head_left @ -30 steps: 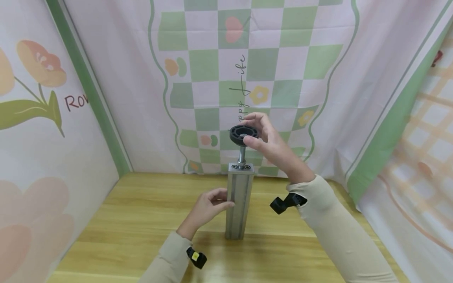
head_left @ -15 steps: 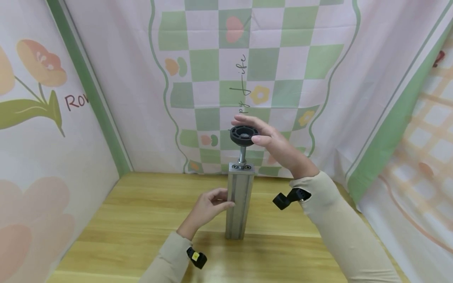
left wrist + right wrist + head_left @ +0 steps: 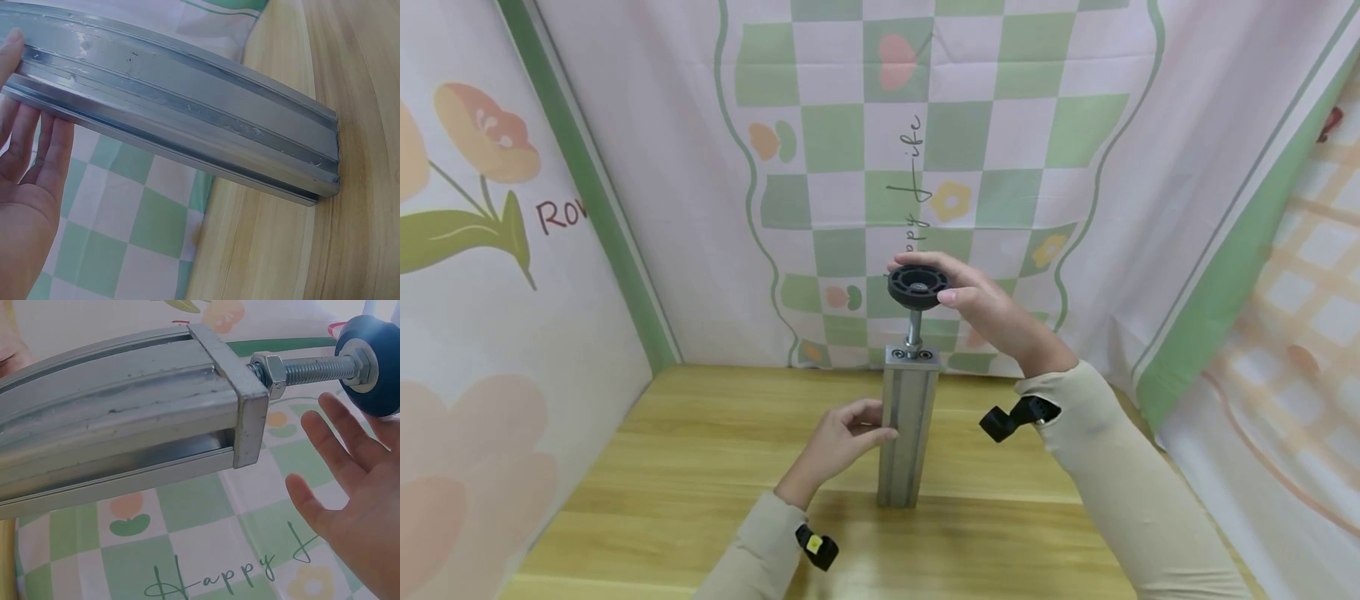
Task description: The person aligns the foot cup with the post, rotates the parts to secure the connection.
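An aluminium profile (image 3: 908,417) stands upright on the table, capped by a metal end plate (image 3: 250,419). Out of this plate rises a threaded rod (image 3: 315,370) with a nut (image 3: 274,375) near its base and a black round levelling foot (image 3: 904,294) on top. My left hand (image 3: 841,442) holds the profile from the left, thumb on its near face and fingers (image 3: 57,150) behind it. At the foot, my right hand (image 3: 992,312) has its thumb at the rim's right side and a finger along the far rim; the other fingers (image 3: 340,447) spread out below it.
The wooden table (image 3: 715,450) reaches back to a curtain (image 3: 1030,50) with a green and white check print. Printed cloth also hangs on the left and right sides. Black wrist mounts (image 3: 1018,418) sit on both sleeves.
The right thumb has shifted to the right along the foot's rim while the fingers slid left along its far side. My left hand and the profile stay put.
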The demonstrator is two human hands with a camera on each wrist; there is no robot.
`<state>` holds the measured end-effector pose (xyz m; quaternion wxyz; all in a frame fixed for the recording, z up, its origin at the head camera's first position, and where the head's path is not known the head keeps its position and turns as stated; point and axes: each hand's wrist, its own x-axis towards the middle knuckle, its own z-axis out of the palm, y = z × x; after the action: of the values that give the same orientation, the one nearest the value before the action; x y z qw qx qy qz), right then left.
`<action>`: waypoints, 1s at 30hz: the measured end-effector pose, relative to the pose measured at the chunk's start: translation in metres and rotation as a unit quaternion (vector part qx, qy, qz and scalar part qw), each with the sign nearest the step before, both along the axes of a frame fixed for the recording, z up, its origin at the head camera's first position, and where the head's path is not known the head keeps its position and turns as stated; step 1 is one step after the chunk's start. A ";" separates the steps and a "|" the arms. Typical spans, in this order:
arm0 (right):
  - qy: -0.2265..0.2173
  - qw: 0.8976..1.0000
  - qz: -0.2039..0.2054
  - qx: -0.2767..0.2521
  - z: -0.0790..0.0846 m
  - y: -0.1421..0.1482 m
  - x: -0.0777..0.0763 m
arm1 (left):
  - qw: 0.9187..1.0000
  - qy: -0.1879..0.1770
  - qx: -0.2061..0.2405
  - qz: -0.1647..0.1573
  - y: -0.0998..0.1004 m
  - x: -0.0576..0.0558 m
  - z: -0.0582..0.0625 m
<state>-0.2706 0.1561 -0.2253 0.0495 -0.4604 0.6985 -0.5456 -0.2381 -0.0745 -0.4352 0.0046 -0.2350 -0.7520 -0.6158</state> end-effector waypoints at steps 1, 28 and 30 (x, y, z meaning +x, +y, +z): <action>0.000 1.000 -0.003 0.001 0.000 0.000 0.000 | 1.000 -0.001 -0.001 0.000 0.000 0.000 0.000; -0.074 0.989 -0.113 -0.057 -0.008 -0.014 0.008 | 1.000 0.004 0.006 -0.008 0.001 -0.001 -0.001; -0.075 0.988 -0.123 -0.062 -0.010 -0.016 0.009 | 1.000 0.004 0.007 -0.009 0.001 0.000 0.000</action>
<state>-0.2613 0.1398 -0.2351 0.0055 -0.3307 0.7094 -0.6223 -0.2382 -0.0735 -0.4355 0.0035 -0.2441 -0.7458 -0.6198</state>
